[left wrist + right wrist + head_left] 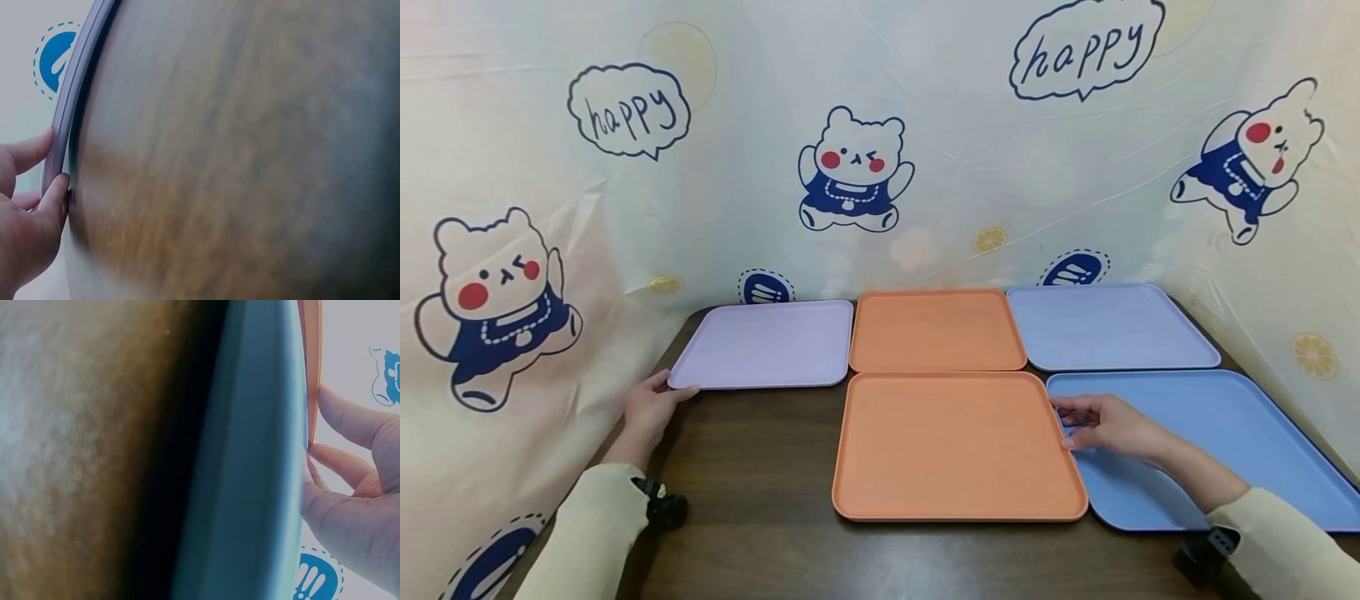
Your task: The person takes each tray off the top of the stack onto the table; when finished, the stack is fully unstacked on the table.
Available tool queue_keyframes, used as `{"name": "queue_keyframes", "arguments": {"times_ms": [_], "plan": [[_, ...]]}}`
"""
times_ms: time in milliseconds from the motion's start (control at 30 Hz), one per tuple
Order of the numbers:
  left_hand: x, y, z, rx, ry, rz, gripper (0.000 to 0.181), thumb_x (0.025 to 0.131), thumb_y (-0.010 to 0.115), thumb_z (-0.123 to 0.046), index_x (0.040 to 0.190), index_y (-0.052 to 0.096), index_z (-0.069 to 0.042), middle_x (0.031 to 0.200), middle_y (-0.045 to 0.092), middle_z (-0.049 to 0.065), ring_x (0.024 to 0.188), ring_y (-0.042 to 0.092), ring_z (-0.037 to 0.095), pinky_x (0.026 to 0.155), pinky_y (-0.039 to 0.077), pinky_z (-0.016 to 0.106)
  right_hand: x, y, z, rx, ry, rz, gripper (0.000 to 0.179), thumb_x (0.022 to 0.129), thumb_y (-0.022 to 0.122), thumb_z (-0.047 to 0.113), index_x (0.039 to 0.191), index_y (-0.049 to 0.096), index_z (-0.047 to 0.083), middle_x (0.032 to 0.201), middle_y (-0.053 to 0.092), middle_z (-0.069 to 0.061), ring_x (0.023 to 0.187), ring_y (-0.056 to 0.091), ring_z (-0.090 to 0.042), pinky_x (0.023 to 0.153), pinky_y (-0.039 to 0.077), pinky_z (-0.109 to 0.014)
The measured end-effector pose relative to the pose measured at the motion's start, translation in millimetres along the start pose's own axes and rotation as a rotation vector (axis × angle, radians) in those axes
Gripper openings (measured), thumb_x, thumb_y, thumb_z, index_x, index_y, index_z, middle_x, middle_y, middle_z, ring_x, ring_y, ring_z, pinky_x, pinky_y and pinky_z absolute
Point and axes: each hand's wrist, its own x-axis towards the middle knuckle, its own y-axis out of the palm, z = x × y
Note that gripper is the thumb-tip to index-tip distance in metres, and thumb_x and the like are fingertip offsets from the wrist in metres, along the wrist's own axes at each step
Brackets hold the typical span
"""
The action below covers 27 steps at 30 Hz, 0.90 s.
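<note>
My left hand (pixel 650 410) holds the front left corner of a lilac tray (pixel 763 343), thumb along the front edge and fingers at the left side. In the left wrist view, that hand's fingertips lie against the lilac rim (pixel 65 112). Over on the right, my right hand (pixel 1108 427) reaches above a blue tray (pixel 1217 442) and touches the right edge of the near orange tray (pixel 958 450). Close up in the right wrist view, its fingertips meet the orange rim (pixel 314 375), partly behind the blue tray's edge (pixel 256 456).
Behind the near orange tray lies another orange tray (pixel 936 332), with a periwinkle tray (pixel 1112 327) to its right. All sit side by side on a dark wooden table (pixel 752 500). A printed cloth (pixel 955 167) with bear drawings hangs around the back and sides.
</note>
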Motion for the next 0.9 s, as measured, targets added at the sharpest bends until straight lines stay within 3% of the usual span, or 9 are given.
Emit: {"name": "queue_keyframes", "arguments": {"times_ms": [533,900], "plan": [[8.6,9.8,-12.3,0.04,-0.02,-0.052,0.076,0.09,0.07,-0.018,0.148,0.027,0.006,0.152,0.025,0.028,0.142,0.019,0.04,0.113,0.022,0.049,-1.2,1,1,-0.019,0.011,0.005,0.071,0.082,0.079,0.016,0.14,0.045,-0.007,0.126,0.057,-0.02,0.111,0.053,-0.033,0.08,0.052,-0.027],[12.9,10.7,-15.4,0.154,0.029,-0.073,0.073,0.087,0.072,-0.017,0.141,0.035,0.014,0.144,0.034,0.034,0.136,0.029,0.046,0.112,0.025,0.05,-1.3,2,2,-0.01,0.009,0.006,0.071,0.082,0.078,0.015,0.14,0.044,-0.008,0.129,0.056,-0.023,0.113,0.053,-0.034,0.082,0.052,-0.028]]}}
